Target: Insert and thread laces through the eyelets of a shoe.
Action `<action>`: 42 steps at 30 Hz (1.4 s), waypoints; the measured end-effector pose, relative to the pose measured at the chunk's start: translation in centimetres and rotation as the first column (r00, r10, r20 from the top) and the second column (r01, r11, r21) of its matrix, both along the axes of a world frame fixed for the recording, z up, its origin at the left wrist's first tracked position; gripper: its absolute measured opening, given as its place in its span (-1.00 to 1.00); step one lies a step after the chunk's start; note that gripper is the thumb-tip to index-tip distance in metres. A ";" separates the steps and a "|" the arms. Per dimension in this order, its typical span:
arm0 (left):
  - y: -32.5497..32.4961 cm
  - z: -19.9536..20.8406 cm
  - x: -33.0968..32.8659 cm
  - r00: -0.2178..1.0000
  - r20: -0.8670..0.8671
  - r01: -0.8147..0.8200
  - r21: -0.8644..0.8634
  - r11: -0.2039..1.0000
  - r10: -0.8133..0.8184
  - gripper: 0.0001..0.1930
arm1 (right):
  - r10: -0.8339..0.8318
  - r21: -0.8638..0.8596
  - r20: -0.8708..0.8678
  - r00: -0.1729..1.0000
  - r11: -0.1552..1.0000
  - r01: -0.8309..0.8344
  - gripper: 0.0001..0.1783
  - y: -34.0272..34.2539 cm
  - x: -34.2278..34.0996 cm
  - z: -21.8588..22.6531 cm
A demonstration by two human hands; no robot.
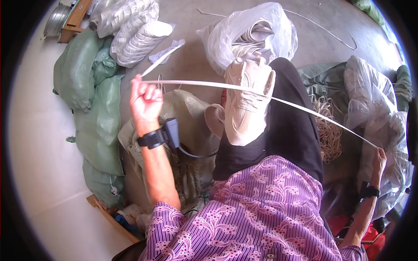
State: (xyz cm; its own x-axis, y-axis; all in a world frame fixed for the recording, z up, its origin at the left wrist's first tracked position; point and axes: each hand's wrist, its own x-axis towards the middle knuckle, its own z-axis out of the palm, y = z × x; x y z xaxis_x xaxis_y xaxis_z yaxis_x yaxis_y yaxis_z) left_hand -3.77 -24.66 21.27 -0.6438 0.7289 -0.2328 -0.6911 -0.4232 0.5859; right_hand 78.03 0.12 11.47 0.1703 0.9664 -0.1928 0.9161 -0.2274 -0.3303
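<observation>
A cream sneaker (247, 102) rests on my lap, its toe toward me. A flat white shoelace (191, 82) runs through its upper eyelets and stretches out taut to both sides. My left hand (146, 98), raised at the left, is closed on one part of the lace, and a loose end sticks up beyond the fingers. Far out to the right, my right hand (379, 158) pinches the other end. Across the lower part of the shoe the lace is threaded in crossed rows. Both wrists wear dark straps.
Green sacks (98, 126) line the left wall. A clear bag (250, 32) with pale shoe parts stands ahead, near a stack of wrapped pale pieces (135, 39). Right of my legs lies a heap of laces (326, 130), beside clear plastic bags (370, 95).
</observation>
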 end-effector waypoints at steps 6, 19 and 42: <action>-8.6 3.6 -5.5 0.960 -0.145 -0.251 -0.078 0.965 0.238 -0.79 | 0.144 0.279 -0.541 0.828 0.960 0.015 -0.59 0.0 -11.7 1.1; -11.9 7.5 -3.1 0.689 -0.272 -0.718 -0.385 0.580 0.672 -0.75 | 0.820 0.366 -0.510 0.260 0.480 -0.797 -0.76 -4.1 -47.6 8.2; 2.9 -1.3 7.2 0.676 -0.526 0.118 -0.614 0.780 -0.516 -0.77 | 0.892 0.358 -0.366 0.265 0.397 -0.845 -0.83 -4.5 -49.7 7.7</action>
State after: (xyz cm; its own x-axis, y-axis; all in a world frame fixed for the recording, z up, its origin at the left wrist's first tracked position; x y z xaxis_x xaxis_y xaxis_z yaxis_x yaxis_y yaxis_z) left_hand 3.45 -21.80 19.95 -0.5188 0.8187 -0.2461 -0.0908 0.2335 0.9681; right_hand 28.33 -4.36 19.18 -0.8610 0.4947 0.1180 0.2810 0.6562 -0.7004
